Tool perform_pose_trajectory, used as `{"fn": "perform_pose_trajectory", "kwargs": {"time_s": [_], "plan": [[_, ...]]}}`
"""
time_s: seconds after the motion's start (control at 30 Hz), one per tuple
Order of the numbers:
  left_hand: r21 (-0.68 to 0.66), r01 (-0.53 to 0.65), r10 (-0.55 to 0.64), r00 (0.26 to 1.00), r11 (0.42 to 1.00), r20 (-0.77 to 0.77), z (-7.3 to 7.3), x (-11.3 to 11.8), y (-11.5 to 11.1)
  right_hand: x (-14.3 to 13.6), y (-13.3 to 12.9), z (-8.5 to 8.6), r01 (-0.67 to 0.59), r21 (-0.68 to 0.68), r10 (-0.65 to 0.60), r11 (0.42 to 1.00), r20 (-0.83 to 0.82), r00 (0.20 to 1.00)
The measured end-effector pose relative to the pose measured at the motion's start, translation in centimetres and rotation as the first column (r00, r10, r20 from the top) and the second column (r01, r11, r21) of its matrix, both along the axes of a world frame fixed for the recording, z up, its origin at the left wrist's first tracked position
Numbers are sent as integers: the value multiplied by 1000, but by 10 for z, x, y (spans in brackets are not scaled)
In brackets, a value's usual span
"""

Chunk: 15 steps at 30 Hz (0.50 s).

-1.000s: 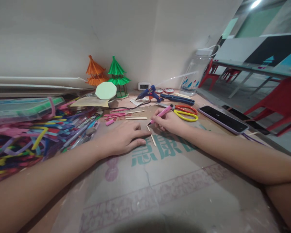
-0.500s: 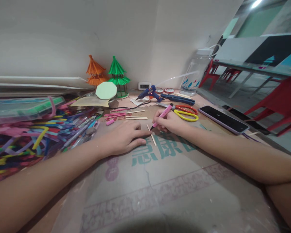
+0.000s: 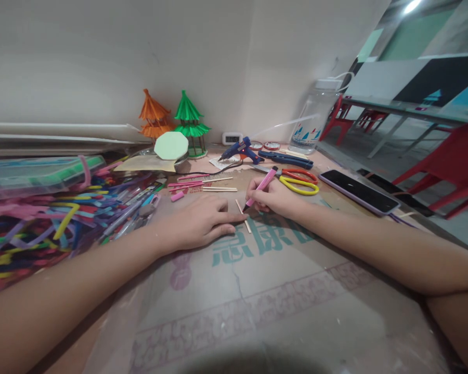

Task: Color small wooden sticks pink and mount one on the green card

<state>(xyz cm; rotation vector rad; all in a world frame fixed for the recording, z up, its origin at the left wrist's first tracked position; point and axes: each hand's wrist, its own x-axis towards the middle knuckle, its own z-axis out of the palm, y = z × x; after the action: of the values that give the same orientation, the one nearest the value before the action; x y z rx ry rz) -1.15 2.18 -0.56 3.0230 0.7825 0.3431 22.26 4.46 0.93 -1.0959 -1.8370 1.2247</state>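
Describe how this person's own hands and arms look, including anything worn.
The left hand and right hand are bare: no gloves or rings visible. No sleeve, watch or bracelet shows on left forearm or right forearm.

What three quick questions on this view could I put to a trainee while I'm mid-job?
1. True or false: the pink marker in the right hand is uncapped.
2. What stands just right of the orange model pagoda? A) water bottle B) green model pagoda C) smartphone
3. Fill in: the index finger of the left hand rests across a thin wooden ____.

Key: 1 true; 2 B; 3 stick.
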Motion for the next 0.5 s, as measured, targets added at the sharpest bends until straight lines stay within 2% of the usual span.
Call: {"fn": "perform_pose_trajectory", "kwargs": {"time_s": [0.23,0.5], "plan": [[-19,-23,23,1000,1000,-13,1,0,-1,0,3,-3,70,80,-73,994,36,997],[-35,-39,38,999,999,-23,1,1,-2,-1,5,-5,87,130,-98,988,81,992]]}}
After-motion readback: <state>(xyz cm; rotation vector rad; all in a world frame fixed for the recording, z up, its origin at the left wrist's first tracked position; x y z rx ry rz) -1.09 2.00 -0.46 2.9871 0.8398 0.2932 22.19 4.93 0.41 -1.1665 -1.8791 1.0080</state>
